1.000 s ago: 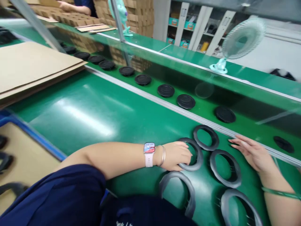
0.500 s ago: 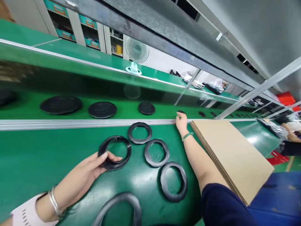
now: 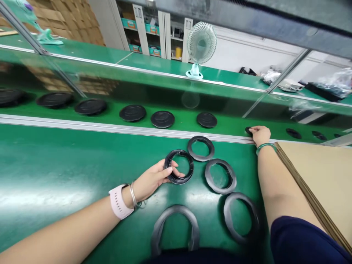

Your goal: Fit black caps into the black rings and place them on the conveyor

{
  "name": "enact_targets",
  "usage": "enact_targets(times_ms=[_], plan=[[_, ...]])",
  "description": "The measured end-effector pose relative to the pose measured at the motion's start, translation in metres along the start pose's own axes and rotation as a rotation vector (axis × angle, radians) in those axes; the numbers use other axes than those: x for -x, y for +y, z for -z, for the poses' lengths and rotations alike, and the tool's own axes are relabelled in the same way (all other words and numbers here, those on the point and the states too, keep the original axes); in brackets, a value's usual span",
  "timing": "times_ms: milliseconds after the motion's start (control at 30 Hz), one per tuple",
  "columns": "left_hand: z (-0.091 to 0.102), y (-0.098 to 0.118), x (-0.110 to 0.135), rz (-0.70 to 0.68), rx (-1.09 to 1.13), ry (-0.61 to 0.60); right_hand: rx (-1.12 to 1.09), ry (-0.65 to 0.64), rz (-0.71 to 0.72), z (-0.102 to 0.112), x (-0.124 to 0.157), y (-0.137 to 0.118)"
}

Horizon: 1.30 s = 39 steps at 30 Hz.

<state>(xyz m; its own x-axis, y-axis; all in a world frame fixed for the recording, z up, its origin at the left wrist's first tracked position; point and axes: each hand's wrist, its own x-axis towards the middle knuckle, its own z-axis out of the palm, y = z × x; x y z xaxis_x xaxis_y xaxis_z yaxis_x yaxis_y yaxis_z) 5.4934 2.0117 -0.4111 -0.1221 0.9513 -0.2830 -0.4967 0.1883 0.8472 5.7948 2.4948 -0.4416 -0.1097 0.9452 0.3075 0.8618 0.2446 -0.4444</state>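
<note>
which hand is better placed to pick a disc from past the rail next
Probably the right hand: it is right at a dark disc beyond the metal rail. The left hand holds a black ring on the near side, farther from that disc.

The place looks like a factory workshop, with black discs (image 3: 133, 113) strung along a green lane (image 3: 233, 128) behind a metal rail (image 3: 123, 129), matching rings (image 3: 209, 179) on a long bench (image 3: 82, 161), stacked cardboard (image 3: 321, 165) at right, and a cabinet (image 3: 164, 36) holding teal boxes (image 3: 129, 24) beyond.
</note>
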Motion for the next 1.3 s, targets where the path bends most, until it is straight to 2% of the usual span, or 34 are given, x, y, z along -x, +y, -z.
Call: enact_targets(times_ms=[133,300,367,433,533,600,700,767,800,867,1000,1133,1300], plan=[[0.000,-0.001,0.000,-0.027,-0.070,-0.025,0.035,0.012,-0.072,0.000,0.003,-0.002],[-0.001,-0.005,0.001,-0.047,-0.287,-0.014,0.076,0.025,-0.122,0.005,0.006,-0.010],[-0.001,-0.007,0.003,-0.054,-0.396,0.014,-0.014,0.069,-0.117,0.008,0.012,-0.021],[-0.002,-0.010,0.005,-0.054,-0.501,0.045,-0.214,0.136,-0.080,0.015,0.029,-0.043],[-0.002,-0.012,0.006,-0.043,-0.605,0.083,-0.526,0.197,0.107,0.038,0.083,-0.097],[-0.004,-0.012,0.004,-0.034,-0.616,0.115,-0.608,0.160,0.359,0.057,0.135,-0.138],[-0.014,-0.014,-0.002,0.009,-0.507,0.145,-0.649,-0.102,0.757,0.079,0.217,-0.188],[-0.025,-0.021,-0.006,0.047,-0.385,0.114,-0.673,-0.297,0.928,0.081,0.258,-0.205],[-0.031,-0.025,-0.007,0.048,-0.345,0.107,-0.657,-0.355,0.980,0.079,0.272,-0.208],[-0.040,-0.034,-0.007,0.005,-0.331,0.140,-0.580,-0.397,1.055,0.072,0.286,-0.207],[-0.046,-0.042,-0.005,-0.059,-0.322,0.229,-0.431,-0.322,1.198,0.060,0.283,-0.196],[-0.043,-0.036,-0.002,-0.031,-0.291,0.205,-0.430,-0.250,1.313,0.055,0.275,-0.191],[-0.044,-0.031,0.003,-0.011,-0.330,0.185,-0.417,-0.197,1.391,0.050,0.279,-0.192]])
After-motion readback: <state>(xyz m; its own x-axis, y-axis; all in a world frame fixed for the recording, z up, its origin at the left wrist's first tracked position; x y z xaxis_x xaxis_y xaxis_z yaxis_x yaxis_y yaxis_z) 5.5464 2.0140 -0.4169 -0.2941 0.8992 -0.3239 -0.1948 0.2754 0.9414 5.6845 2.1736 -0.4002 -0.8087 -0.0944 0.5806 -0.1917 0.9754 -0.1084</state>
